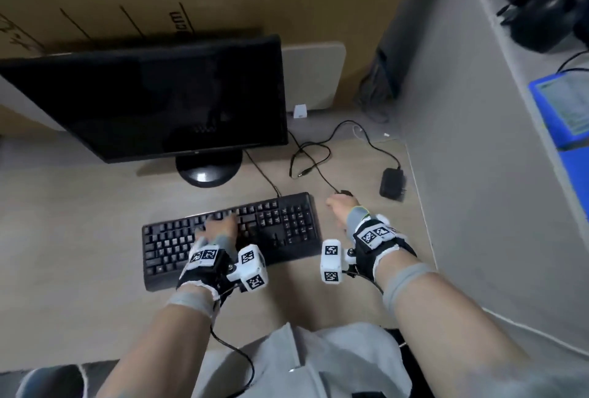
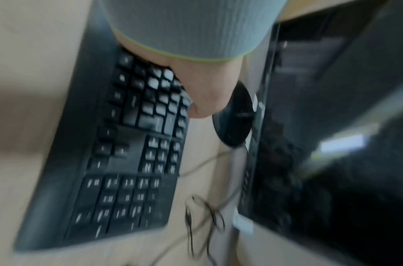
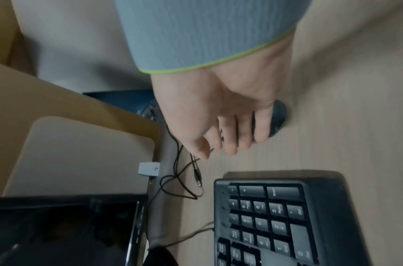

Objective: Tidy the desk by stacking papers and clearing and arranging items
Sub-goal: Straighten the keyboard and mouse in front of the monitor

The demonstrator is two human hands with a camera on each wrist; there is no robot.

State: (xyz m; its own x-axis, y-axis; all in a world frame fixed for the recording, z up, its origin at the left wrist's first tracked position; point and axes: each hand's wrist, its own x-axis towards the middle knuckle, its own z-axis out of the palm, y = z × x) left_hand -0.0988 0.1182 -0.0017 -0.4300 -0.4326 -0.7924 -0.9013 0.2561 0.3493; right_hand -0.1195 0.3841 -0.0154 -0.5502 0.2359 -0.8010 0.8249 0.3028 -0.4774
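**Both hands on the computer gear, straightening the workspace**

The left hand (image 1: 220,228) is lying on top of the keyboard (image 1: 280,225), fingers relaxed and spread over the middle keys, pressing down rather than pinching anything. That flat contact looks meant for sliding or squaring the keyboard, which is sitting slightly askew in front of the monitor (image 1: 153,101). The left wrist view is too blurred to show the fingertips.

The right hand (image 3: 220,111) is reaching over the dark mouse (image 3: 279,118), just to the right of the keyboard. Its fingers (image 3: 232,144) are lying close together and nearly straight, draped forward; whether they are actually curling round the mouse cannot be told, since most of it is hidden under the palm. Judging by the placement, the mouse is the item about to be shifted.

No papers are showing on the counter (image 1: 79,222) in these views.

Around them, a loose black cable (image 1: 318,155) is looping between the monitor foot and the mouse, ending in a free plug, with a black power adapter (image 1: 392,182) lying just beyond the mouse near the partition wall (image 1: 471,142). A small white box (image 1: 300,110) is standing at the back. The cable tangle is likely to snag any move of the mouse backward or to the right.
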